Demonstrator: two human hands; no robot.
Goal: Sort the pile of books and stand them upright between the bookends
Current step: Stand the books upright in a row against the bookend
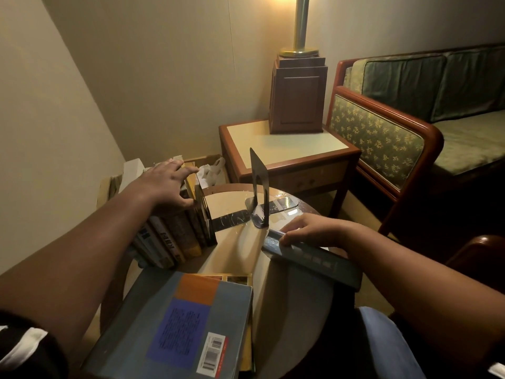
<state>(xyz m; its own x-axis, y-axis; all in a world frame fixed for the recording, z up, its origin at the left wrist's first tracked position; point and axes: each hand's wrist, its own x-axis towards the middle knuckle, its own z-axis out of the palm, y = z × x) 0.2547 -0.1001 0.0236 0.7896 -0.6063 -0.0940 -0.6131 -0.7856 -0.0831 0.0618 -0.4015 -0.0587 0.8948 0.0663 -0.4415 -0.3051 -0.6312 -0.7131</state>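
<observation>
Several books (175,236) stand upright in a row on the left of the round table (229,247), leaning against a black bookend (203,212). My left hand (166,181) rests on top of the row, fingers spread over the book tops and thumb against the side. A second black bookend (259,187) stands alone in the middle of the table. My right hand (308,231) grips a dark blue book (314,262) lying flat at the table's right edge. A pile with a grey-blue book (175,324) on top lies at the near edge.
A wooden side table (287,151) with a lamp base (296,97) stands behind the round table. A green patterned sofa (396,127) is at the right. Cardboard boxes and a white bag (211,170) sit on the floor behind the book row.
</observation>
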